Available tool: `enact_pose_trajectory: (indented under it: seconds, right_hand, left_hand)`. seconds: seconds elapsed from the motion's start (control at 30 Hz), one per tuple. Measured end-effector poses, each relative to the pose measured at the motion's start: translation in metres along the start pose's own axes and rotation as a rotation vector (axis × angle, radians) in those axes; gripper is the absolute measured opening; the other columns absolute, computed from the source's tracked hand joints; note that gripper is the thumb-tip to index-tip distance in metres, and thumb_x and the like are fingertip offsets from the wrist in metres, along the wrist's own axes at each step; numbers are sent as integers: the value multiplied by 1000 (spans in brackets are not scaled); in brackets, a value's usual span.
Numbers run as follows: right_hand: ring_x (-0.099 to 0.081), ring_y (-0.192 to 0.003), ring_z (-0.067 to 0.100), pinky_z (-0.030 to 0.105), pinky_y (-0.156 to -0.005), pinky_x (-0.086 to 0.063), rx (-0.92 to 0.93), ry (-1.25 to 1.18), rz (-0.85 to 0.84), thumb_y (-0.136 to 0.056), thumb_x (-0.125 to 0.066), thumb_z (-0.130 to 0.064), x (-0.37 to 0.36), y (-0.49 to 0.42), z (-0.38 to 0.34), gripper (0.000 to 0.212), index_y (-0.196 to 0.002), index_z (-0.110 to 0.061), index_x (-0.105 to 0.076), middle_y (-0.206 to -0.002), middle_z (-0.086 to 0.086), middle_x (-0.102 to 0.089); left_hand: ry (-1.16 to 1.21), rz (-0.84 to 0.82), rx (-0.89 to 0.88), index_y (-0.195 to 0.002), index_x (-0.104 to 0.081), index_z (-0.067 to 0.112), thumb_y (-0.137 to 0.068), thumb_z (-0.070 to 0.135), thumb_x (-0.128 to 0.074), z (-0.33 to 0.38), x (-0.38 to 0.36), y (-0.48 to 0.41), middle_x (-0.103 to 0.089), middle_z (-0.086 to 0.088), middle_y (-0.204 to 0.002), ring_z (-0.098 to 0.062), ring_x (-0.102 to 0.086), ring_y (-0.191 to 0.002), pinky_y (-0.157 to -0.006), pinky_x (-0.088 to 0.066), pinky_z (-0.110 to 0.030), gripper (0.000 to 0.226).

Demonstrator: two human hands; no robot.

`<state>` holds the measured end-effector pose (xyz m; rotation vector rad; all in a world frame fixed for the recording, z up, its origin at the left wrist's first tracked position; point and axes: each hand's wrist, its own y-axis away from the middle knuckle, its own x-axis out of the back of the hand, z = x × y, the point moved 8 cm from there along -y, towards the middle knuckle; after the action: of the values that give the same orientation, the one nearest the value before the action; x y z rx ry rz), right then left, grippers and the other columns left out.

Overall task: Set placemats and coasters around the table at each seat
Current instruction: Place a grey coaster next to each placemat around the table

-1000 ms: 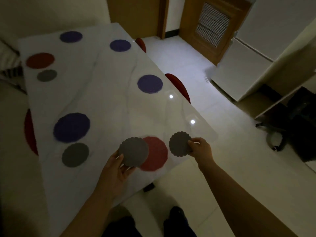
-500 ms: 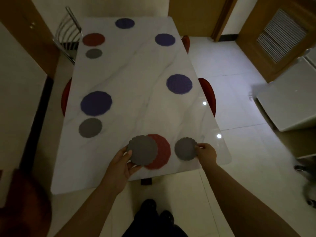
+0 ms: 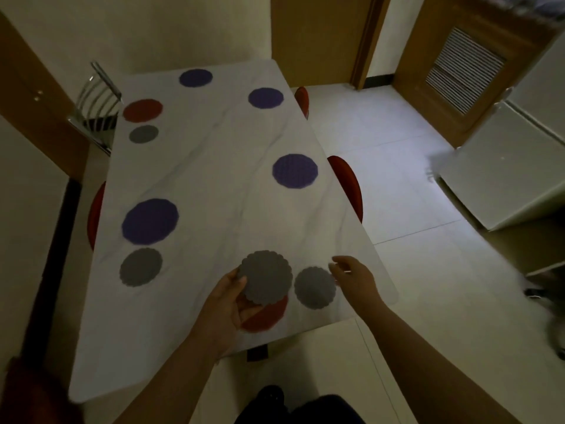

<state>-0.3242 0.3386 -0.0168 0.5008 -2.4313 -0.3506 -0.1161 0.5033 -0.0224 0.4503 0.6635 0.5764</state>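
My left hand [image 3: 226, 304] grips a stack of grey scalloped coasters [image 3: 265, 276] above a red placemat [image 3: 266, 315] at the near end of the white marble table [image 3: 214, 166]. A single grey coaster [image 3: 315, 288] lies flat on the table just right of the red mat. My right hand [image 3: 351, 275] hovers beside that coaster with relaxed fingers, holding nothing. Purple placemats [image 3: 150, 221] [image 3: 295, 171] [image 3: 265, 98] [image 3: 195, 77] and a far red placemat [image 3: 142, 110] lie at the other seats. Grey coasters [image 3: 140, 267] [image 3: 143, 133] sit by the two left mats.
Red chair seats [image 3: 348, 185] [image 3: 302, 101] tuck under the table's right side and one [image 3: 93, 215] under the left. A metal chair back [image 3: 97, 108] stands at the far left corner. White cabinets [image 3: 501, 172] stand on the tiled floor to the right.
My right hand has let go of the grey coaster, which now lies on the table, and has drawn slightly away. My left hand has lifted the stack a little over the red mat.
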Motion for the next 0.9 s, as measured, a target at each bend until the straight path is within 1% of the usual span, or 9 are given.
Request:
enact_pose_trajectory:
  seconds: [0.07, 0.17, 0.23, 0.3, 0.4, 0.6, 0.77, 0.87, 0.9]
  right_hand:
    - [-61, -106, 21, 42, -101, -47, 47, -139, -93, -94, -50, -33, -1, 2, -19, 36, -125, -15, -54, -122, 7, -62]
    - [-56, -116, 19, 43, -105, -44, 113, -178, -236, -94, -47, -37, 1, 6, -34, 43, -133, -20, -48, -134, 3, -55]
    - [-51, -122, 17, 37, -107, -40, 157, -154, -277, -94, -46, -38, 10, 1, -31, 45, -136, -21, -45, -139, 1, -51]
    - [-49, -117, 11, 25, -100, -39, 190, -138, -306, -94, -47, -37, 27, -9, -26, 44, -135, -22, -44, -137, 2, -51]
    - [-49, -113, 7, 16, -90, -37, 197, -146, -364, -94, -49, -34, 60, -29, -12, 39, -132, -27, -45, -130, -1, -54]
    - [-50, -120, 11, 29, -103, -36, 281, 20, -523, -95, -45, -31, 126, -84, -9, 42, -136, -23, -46, -138, 3, -53]
    - [-50, -121, 13, 22, -96, -36, 313, 55, -616, -94, -50, -28, 139, -129, -29, 45, -137, -20, -44, -139, 3, -51]
    - [-53, -95, -2, 10, -85, -41, 356, 71, -675, -94, -50, -24, 133, -153, -46, 42, -135, -19, -47, -132, 3, -55]
    - [-54, -90, -3, 13, -85, -46, 363, 57, -701, -94, -50, -23, 129, -162, -54, 40, -134, -19, -48, -129, 3, -57]
  left_hand:
    - [-2, -38, -15, -124, -58, 15, -91, 19, -55, -4, -22, -5, -73, -6, -112, -24, -69, -101, -72, -59, -36, 34]
    - [10, -44, -27, -123, -58, 14, -90, 18, -55, -15, -56, -14, -72, -9, -113, -27, -69, -101, -70, -59, -36, 34]
    - [9, -30, -15, -124, -57, 15, -82, 22, -61, -28, -79, -21, -73, -9, -111, -28, -70, -99, -67, -59, -36, 42]
    - [5, -17, -20, -125, -57, 15, -77, 23, -65, -39, -104, -28, -73, -9, -110, -30, -70, -97, -66, -59, -37, 49]
    - [60, 54, -50, -124, -56, 14, -86, 18, -60, -61, -143, -41, -74, -8, -105, -28, -72, -92, -63, -60, -36, 38]
    - [216, 180, -141, -130, -53, 12, -92, 13, -53, -87, -210, -63, -66, -12, -118, -28, -69, -95, -64, -61, -35, 38]
    - [285, 253, -245, -125, -55, 13, -84, 18, -58, -77, -238, -83, -67, -11, -115, -23, -73, -87, -62, -60, -33, 41]
    - [331, 325, -294, -119, -59, 14, -83, 17, -58, -69, -244, -104, -67, -11, -113, -24, -72, -89, -62, -60, -33, 36]
    - [352, 348, -307, -118, -60, 14, -84, 16, -58, -66, -244, -112, -67, -12, -114, -24, -71, -91, -62, -60, -33, 34]
